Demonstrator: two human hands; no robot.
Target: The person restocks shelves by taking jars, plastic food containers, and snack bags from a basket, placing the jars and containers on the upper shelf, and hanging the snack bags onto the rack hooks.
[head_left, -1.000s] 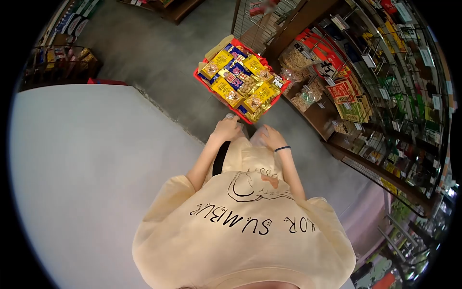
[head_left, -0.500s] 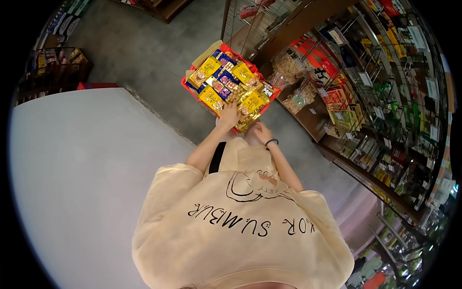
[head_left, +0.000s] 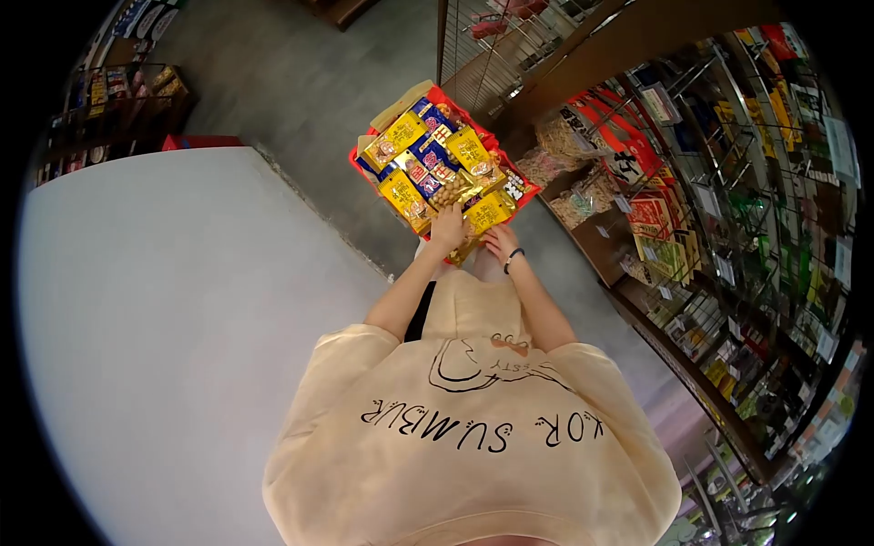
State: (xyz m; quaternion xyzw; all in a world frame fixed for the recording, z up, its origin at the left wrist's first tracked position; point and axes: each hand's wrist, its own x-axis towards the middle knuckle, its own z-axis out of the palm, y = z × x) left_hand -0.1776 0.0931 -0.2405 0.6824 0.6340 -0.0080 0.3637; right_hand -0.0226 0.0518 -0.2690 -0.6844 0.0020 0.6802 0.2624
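A red display box (head_left: pixel 362 169) full of snack packets is in front of my body. Yellow packets (head_left: pixel 398 136) and blue packets (head_left: pixel 428 171) cover its top, with a packet picturing round nuts (head_left: pixel 445 195) in the middle. At the box's near side, my left hand (head_left: pixel 447 229) reaches in with its fingers closed at a gold packet; the fingertips are partly hidden. My right hand (head_left: pixel 500 244), wearing a dark wristband, rests at the near right edge. Its fingers are stretched out and touch the packets beside a slanted yellow packet (head_left: pixel 488 211).
A large white surface (head_left: pixel 182 300) fills the left side. Wire shelves with hanging goods (head_left: pixel 728 191) run along the right, with bagged snacks (head_left: pixel 569 136) on a lower shelf close to the box. Grey floor (head_left: pixel 282 82) lies beyond, with another goods stand (head_left: pixel 118 100) at far left.
My right hand has moved up to the box's near edge and its fingers have spread onto the packets. The near yellow packet has tilted slightly. The whole view has shifted a little.
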